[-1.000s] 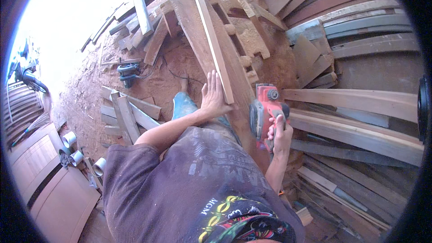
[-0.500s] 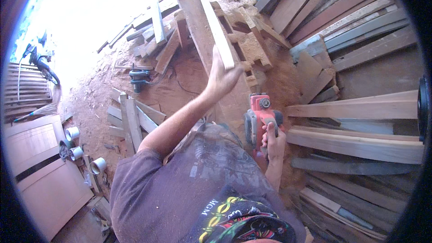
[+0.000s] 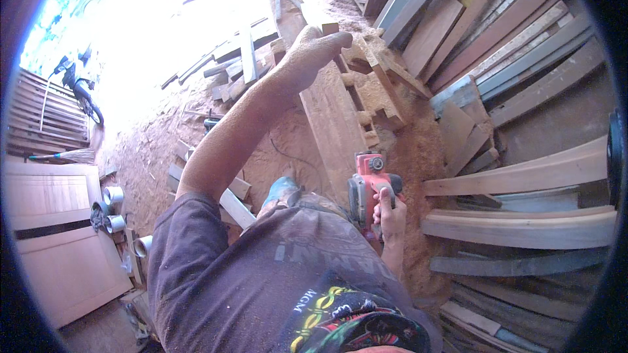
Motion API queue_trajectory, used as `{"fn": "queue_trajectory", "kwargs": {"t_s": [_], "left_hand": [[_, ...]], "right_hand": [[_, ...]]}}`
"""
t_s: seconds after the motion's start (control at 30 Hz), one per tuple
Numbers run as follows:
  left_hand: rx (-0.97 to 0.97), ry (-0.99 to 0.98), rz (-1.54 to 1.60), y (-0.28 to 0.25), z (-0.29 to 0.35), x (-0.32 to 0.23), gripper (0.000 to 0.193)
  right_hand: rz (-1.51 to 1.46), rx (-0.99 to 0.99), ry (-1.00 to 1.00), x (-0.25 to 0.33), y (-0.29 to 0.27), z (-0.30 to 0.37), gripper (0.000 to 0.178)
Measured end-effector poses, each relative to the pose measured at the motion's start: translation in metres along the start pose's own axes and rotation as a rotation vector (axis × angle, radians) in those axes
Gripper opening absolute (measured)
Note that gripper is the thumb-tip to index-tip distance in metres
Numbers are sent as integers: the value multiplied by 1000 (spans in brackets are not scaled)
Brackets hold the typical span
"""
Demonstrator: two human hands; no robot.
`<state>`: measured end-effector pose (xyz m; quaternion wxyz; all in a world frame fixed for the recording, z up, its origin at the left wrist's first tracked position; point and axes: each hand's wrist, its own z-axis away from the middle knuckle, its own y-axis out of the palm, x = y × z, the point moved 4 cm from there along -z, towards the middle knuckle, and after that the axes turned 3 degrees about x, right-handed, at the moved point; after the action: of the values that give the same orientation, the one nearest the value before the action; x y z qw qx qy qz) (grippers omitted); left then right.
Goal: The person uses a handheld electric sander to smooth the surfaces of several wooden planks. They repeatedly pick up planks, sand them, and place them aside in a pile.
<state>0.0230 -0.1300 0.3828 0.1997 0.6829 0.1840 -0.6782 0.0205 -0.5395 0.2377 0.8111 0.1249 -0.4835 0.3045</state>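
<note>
My left hand (image 3: 317,49) is stretched far forward over the plank, its arm dusted with sawdust. Its fingers are closed around a piece of wood (image 3: 331,28), of which only a short brown end shows; the hand hides the rest. Lower down, my right hand (image 3: 390,212) grips the handle of a red electric hand planer (image 3: 369,186) close to my body. The planer is at the near end of a broad wooden plank (image 3: 332,124). Beside that plank, notched timber pieces (image 3: 381,101) are covered in sawdust.
Stacked boards and beams (image 3: 523,225) crowd the right side. Pale door panels (image 3: 65,268), white tubs (image 3: 113,196) and a broom (image 3: 72,156) are on the left. Scrap wood (image 3: 248,55) lies ahead, with a motorbike (image 3: 82,91) at the far left. A cord (image 3: 288,155) crosses the ground.
My left hand has moved forward and up, and the long pale strip it held no longer shows lengthwise. The right hand stays on the planer. The view has shifted slightly.
</note>
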Motion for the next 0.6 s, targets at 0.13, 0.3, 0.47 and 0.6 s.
{"fn": "queue_trajectory", "kwargs": {"t_s": [0.13, 0.3, 0.47, 0.6], "left_hand": [[-93, -80, -104, 11, 15, -28, 43], [-62, 27, 16, 6, 15, -21, 39], [-63, 39, -40, 6, 17, -26, 44], [-25, 12, -46, 0, 4, -11, 45]], "right_hand": [[9, -28, 4, -2, -4, 3, 50], [-5, -36, 13, -6, -4, 3, 50], [25, -54, 32, -6, -3, 3, 54], [19, -41, 22, -3, -1, 3, 53]]}}
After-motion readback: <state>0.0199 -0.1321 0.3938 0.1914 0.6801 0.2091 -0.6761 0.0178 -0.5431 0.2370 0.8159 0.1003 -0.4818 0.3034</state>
